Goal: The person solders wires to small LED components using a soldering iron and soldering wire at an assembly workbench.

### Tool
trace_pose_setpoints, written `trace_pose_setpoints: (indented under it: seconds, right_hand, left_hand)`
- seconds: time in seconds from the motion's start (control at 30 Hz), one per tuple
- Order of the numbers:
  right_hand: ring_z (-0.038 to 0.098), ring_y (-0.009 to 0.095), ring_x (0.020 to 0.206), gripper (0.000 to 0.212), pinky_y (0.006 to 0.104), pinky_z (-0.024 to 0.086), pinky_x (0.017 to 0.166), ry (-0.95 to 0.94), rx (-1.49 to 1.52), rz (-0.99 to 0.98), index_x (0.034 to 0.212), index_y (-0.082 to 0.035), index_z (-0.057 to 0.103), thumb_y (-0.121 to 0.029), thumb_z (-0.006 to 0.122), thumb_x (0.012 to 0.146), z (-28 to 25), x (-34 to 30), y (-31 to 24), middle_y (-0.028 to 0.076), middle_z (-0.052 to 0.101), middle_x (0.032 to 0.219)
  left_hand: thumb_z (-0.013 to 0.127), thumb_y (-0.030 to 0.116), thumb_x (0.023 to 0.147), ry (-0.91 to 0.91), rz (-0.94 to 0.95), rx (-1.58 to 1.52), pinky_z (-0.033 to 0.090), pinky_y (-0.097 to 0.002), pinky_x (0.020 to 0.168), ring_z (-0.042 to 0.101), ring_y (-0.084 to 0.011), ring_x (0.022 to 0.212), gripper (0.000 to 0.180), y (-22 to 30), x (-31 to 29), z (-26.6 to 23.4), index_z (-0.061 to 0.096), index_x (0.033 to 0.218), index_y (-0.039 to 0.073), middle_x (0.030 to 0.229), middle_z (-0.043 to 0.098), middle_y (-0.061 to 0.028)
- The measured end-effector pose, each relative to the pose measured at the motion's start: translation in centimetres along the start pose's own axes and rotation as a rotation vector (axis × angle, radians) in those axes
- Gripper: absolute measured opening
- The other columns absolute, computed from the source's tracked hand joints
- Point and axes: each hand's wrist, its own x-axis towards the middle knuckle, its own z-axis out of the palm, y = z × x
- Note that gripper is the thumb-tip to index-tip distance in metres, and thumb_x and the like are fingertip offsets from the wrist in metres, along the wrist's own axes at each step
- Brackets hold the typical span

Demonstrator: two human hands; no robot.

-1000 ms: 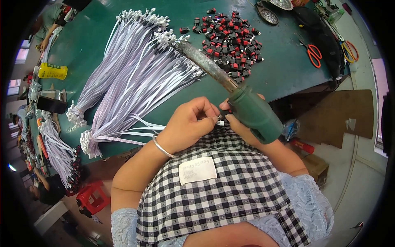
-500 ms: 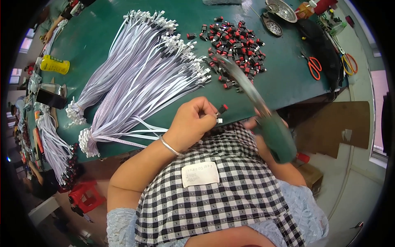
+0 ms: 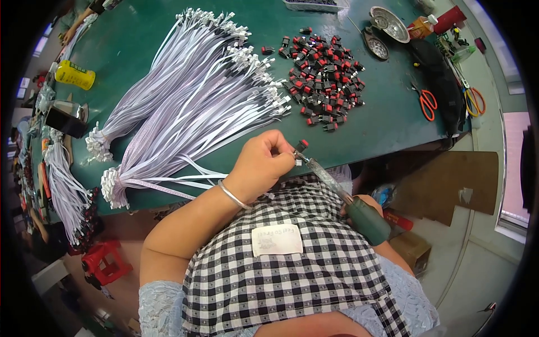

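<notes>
My left hand is closed in a pinch at the table's near edge. Its fingertips hold a small black switch with a red top, and a small white plug of a cable shows just below. My right hand is wrapped round the green handle of a soldering iron. The iron slants up to the left, its tip at the switch beside my left fingertips; whether it touches cannot be made out. Beyond my left hand spread bundles of flat white cables with white plugs.
A heap of black-and-red switches lies behind the iron on the green table. Orange-handled scissors, metal dishes and a black cloth-like object lie right. A yellow bottle and a phone are left.
The soldering iron has swung down and left from over the switch heap, and its tip is now at the switch in my left hand. My left hand stays nearly in place.
</notes>
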Motion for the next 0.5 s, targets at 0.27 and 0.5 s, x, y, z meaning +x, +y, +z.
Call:
trace_pose_setpoints:
  seconds: [0.27, 0.5]
  right_hand:
    - [0.059, 0.019, 0.07, 0.016, 0.0281, 0.045, 0.06, -0.146, -0.43, 0.195, 0.076, -0.002, 0.062, -0.003, 0.068, 0.062, 0.1, 0.6, -2.5, 0.007, 0.061, 0.076]
    - [0.06, 0.022, 0.072, 0.018, 0.0327, 0.047, 0.062, -0.121, -0.472, 0.071, 0.08, -0.01, 0.063, -0.023, 0.065, 0.068, -0.4, 0.4, -1.6, 0.006, 0.062, 0.081]
  left_hand:
    - [0.053, 0.0, 0.072, 0.005, -0.038, 0.036, 0.038, -0.0207, 0.065, 0.047, -0.0076, 0.07, 0.005, -0.1, 0.1, -0.2, 0.05, 0.07, 0.004, 0.079, 0.055, -0.0034]
    - [0.053, 0.0, 0.071, -0.014, -0.085, 0.042, 0.038, -0.0206, 0.064, 0.047, -0.0075, 0.07, 0.005, 0.3, 0.0, -0.1, 0.051, 0.071, 0.004, 0.08, 0.055, -0.0036]
